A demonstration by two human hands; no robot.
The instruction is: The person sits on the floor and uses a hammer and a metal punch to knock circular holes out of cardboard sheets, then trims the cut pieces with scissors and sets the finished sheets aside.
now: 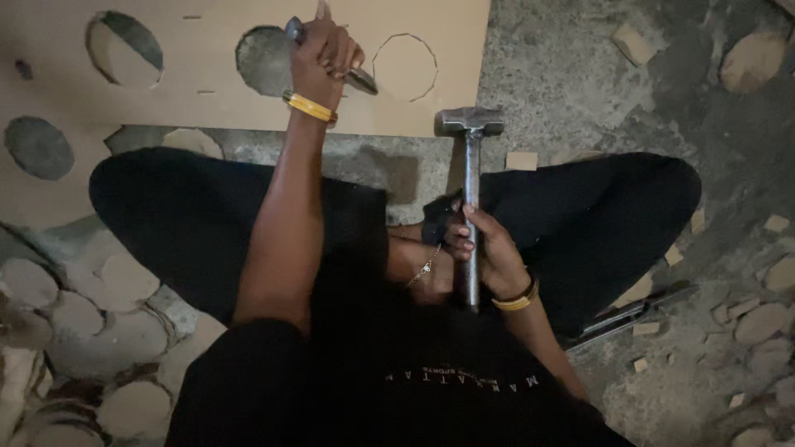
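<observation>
— How much of the board [207,99] is worked through?

— It fills the upper left of the frame, lying on the floor [580,74]. Three round holes are cut clean out: one at the top left [124,48], one at the left edge [38,147], one under the raised hand [263,60]. A fourth circle [404,66], upper centre, is only scored around; its disc still sits in the board.

— And the cut pieces?

— Round discs [74,314] are heaped at lower left, more at the right edge.

— The hands?

— The left hand [325,58] is closed around a metal punch or chisel [358,79], held on the board between the third hole and the scored circle; the tip is hidden, so I can't name the tool for sure. The right hand [484,252] grips the hammer [470,124] by its handle, centre frame, head raised near the board's lower edge.
</observation>
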